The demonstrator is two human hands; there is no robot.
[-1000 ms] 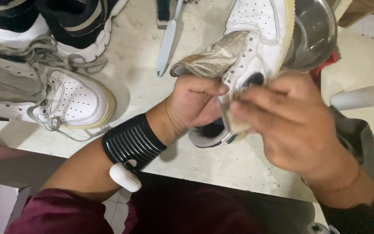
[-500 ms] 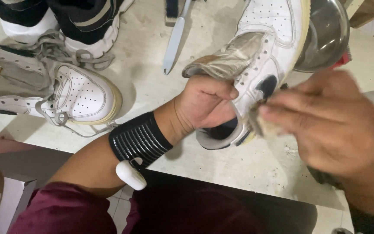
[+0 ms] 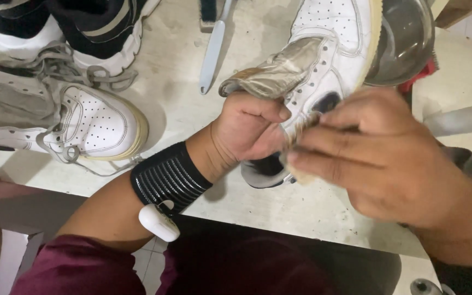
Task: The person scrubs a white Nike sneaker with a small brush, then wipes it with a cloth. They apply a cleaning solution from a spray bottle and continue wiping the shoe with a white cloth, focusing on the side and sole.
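Fingers [image 3: 323,143] of the right hand [image 3: 389,164]: pressed together, pinching a small tan cloth pad [image 3: 300,173] flat against the side of a white sneaker [image 3: 334,49].

Left hand [image 3: 249,128]: curled into a closed grip on the sneaker's collar, thumb laid across the top, knuckles toward the camera. Wrist carries a black ribbed wristband [image 3: 167,177] with a small white device [image 3: 158,223] clipped at its lower edge.

White sneaker: held between both hands just above the table [image 3: 236,202], toe pointing away, perforated toe box uppermost, yellowed sole edge to the right, grey soiled tongue [image 3: 274,74] folded out to the left, dark heel part at the bottom beside the cloth pad.

Second white sneaker [image 3: 91,123]: resting on the table at left, well apart from the hands, grey laces [image 3: 69,71] loose and trailing.

Brush handle [image 3: 213,46], pale blue-grey: lying on the table between the two sneakers, farther off.

Metal bowl [image 3: 402,38]: at upper right, just behind the held sneaker.

Dark shoes with white soles [image 3: 83,30]: at the far top left edge.
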